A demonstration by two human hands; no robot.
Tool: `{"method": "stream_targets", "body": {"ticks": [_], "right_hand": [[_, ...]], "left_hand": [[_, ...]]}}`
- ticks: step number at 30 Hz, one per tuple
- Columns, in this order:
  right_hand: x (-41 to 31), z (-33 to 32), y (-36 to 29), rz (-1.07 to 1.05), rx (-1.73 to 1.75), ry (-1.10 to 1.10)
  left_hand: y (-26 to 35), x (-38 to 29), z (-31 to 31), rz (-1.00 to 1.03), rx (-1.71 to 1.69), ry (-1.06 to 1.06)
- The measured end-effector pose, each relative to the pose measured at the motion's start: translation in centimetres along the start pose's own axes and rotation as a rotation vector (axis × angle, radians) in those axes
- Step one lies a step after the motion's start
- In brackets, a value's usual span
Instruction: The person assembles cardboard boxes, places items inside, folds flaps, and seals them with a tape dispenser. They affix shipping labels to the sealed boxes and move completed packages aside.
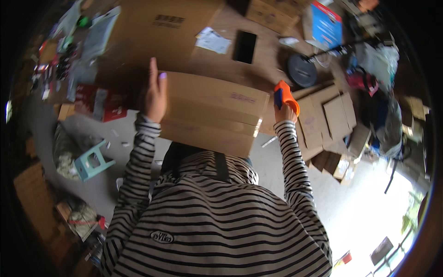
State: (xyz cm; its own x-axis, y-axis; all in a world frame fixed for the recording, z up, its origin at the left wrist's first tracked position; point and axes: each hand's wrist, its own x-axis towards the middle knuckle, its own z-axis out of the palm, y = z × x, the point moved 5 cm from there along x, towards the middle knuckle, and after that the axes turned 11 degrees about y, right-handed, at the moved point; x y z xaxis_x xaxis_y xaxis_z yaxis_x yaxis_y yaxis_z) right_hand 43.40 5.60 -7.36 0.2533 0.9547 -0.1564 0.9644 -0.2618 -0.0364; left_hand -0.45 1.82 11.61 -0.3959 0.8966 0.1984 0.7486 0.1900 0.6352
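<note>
A closed cardboard box [211, 107] lies before me at the table's near edge, with a band of tape along its top. Against the box's left end rests my left hand [156, 95], its fingers stretched out and holding nothing else. My right hand [286, 112], just beyond the box's right end, grips the handle of an orange and blue tape dispenser [286, 93]. The dispenser stands apart from the box. Whether any tape runs between them cannot be told from this blurred view.
Behind the box are a large carton [145, 34], printed papers [213, 40], a black smartphone [245, 47] and a round black stand base [302, 70]. Flattened cardboard [313, 117] lies at right. A pale green stool [91, 161] stands on the floor at left.
</note>
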Motion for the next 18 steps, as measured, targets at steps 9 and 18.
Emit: {"method": "stream_targets", "body": {"ticks": [9, 18], "right_hand": [[-7.6, -5.1, -0.3, -0.164, 0.951, 0.227], [-19.7, -26.7, -16.9, -0.239, 0.876, 0.909]], "left_hand": [[-1.6, -0.3, -1.6, -0.005, -0.171, 0.149], [-21.0, -1.0, -15.7, -0.003, 0.621, 0.432]]}}
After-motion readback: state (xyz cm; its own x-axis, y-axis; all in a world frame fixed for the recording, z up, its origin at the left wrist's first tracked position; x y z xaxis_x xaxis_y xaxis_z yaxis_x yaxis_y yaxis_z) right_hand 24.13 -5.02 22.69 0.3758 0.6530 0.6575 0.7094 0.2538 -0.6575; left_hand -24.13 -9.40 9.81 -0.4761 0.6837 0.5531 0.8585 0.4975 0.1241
